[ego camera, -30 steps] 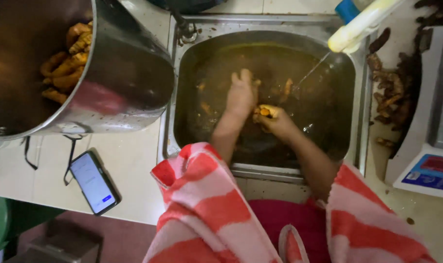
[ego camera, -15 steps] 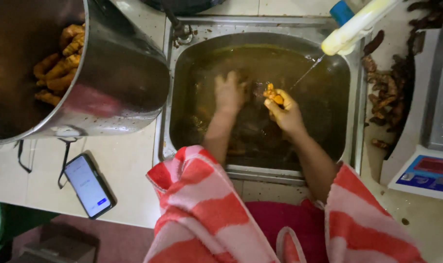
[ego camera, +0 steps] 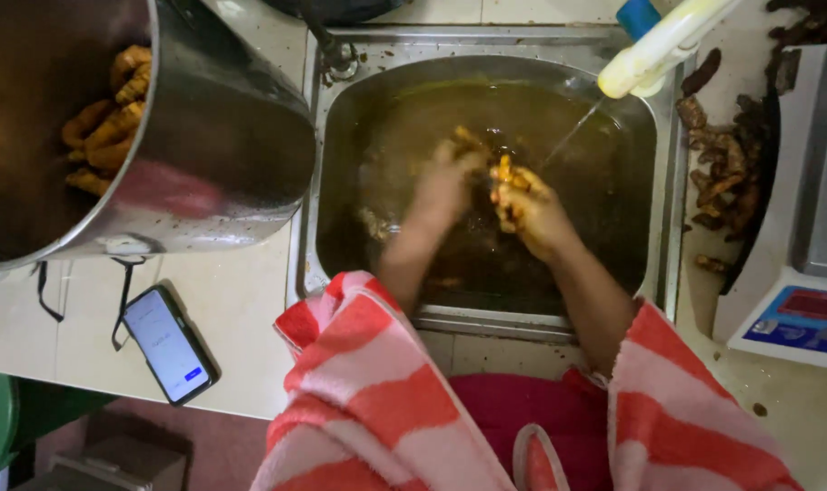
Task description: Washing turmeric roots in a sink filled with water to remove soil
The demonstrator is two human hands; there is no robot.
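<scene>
While both hands work mid-basin in the murky water of the sink (ego camera: 668, 227), the right hand (ego camera: 532, 214) is closed around an orange root (ego camera: 509, 177); the left hand (ego camera: 450, 182) is blurred, grip unclear. Open water surrounds them; a big pot (ego camera: 223, 155) overhangs the sink's left rim.

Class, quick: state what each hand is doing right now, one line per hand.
Left hand: blurred over the sink water; grip cannot be told.
Right hand: closed on an orange root piece.

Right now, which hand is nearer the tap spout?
Right. The right hand is just below-left of the tap spout, under its stream; the left hand is farther left.
</scene>
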